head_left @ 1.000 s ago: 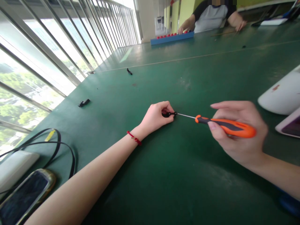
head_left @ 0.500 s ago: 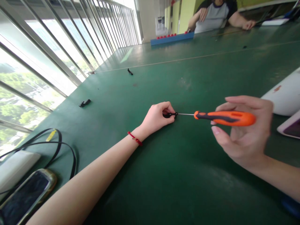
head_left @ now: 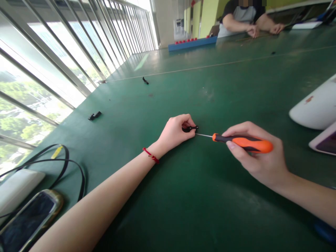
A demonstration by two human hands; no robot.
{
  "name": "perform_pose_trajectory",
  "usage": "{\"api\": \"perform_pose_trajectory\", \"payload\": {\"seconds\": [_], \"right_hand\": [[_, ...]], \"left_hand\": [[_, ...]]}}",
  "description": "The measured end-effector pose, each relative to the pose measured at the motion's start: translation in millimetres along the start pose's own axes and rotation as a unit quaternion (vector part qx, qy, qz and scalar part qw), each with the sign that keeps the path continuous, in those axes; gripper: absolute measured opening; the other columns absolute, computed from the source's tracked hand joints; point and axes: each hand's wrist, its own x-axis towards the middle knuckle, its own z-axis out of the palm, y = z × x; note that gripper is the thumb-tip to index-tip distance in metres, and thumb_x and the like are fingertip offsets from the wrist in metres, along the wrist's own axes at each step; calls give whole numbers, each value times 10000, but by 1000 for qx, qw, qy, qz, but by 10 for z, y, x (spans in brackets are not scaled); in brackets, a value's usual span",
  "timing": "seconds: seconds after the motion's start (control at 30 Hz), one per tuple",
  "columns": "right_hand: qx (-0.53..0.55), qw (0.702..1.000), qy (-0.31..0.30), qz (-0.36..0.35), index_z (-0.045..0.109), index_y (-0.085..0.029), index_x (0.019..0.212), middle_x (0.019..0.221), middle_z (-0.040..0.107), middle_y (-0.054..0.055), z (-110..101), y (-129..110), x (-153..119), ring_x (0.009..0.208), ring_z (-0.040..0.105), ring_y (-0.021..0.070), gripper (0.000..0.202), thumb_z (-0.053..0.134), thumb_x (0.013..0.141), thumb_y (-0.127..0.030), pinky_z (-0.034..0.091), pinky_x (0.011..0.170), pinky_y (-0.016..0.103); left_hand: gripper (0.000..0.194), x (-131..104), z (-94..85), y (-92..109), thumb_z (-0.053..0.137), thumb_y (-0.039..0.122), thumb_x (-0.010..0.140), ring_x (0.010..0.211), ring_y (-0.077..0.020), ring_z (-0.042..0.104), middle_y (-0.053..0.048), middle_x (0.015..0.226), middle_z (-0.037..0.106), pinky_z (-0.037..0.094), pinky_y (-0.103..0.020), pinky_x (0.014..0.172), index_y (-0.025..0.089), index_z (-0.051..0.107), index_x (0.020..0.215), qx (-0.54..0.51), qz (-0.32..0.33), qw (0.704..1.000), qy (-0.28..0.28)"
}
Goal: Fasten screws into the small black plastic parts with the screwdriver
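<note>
My left hand (head_left: 178, 131), with a red cord bracelet (head_left: 151, 155) at its wrist, pinches a small black part (head_left: 189, 129) against the green table (head_left: 157, 217). The fingers hide much of that part. In my right hand (head_left: 259, 157) is a screwdriver (head_left: 244, 142) with an orange and black handle, held between thumb and fingers. Its thin metal shaft points left, and the tip lies by my left thumb, just below the black part's end. Whether the tip touches anything I cannot tell.
Two small black pieces, one nearer (head_left: 95, 116) and one farther (head_left: 145, 81), lie on the left. A phone (head_left: 28, 222), a white box (head_left: 23, 189) and a black cable (head_left: 83, 178) sit at lower left. White objects (head_left: 317, 105) stand right. Another person (head_left: 241, 24) sits across, near a blue rack (head_left: 193, 43).
My right hand has closed round the screwdriver handle and moved left and slightly down. The tip has dropped off the black part's end. The other person's hand has lowered to the table.
</note>
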Motion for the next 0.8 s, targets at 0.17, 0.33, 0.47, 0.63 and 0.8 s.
{"api": "perform_pose_trajectory", "payload": {"seconds": [0.17,0.33,0.47,0.63,0.8], "right_hand": [[9,998,48,-29,612,-254,832,717,628,-5,-39,-33,-49,541,577,134,152,599,747,-129,456,448,284],[-10,999,3,-41,600,-264,852,711,636,-16,-34,-25,-30,537,583,134,155,616,743,-155,460,434,278],[-15,999,1,-42,593,-263,850,709,642,-16,-24,-30,-14,536,587,136,148,613,745,-160,473,433,277],[-13,999,2,-36,593,-268,854,729,648,-11,-11,-27,-17,561,599,139,160,613,746,-151,483,440,271],[-8,999,-14,-49,587,-248,869,717,647,-16,-25,-33,11,538,598,127,149,607,749,-162,481,431,253]], "left_hand": [[46,-6,-1,35,584,124,688,686,-114,580,-23,767,653,482,-225,662,143,608,721,32,11,999,12],[85,-4,-3,33,585,89,662,689,-115,573,-21,772,642,478,-226,663,145,607,722,37,14,999,8],[75,-1,-2,26,583,91,663,690,-117,569,-24,780,636,478,-229,657,147,597,712,37,21,999,7],[67,0,4,19,582,95,670,683,-115,563,-24,770,630,476,-226,650,146,598,711,39,28,999,8],[65,-1,7,14,583,93,667,683,-114,565,-25,778,631,475,-226,648,144,597,705,37,29,999,11]]}}
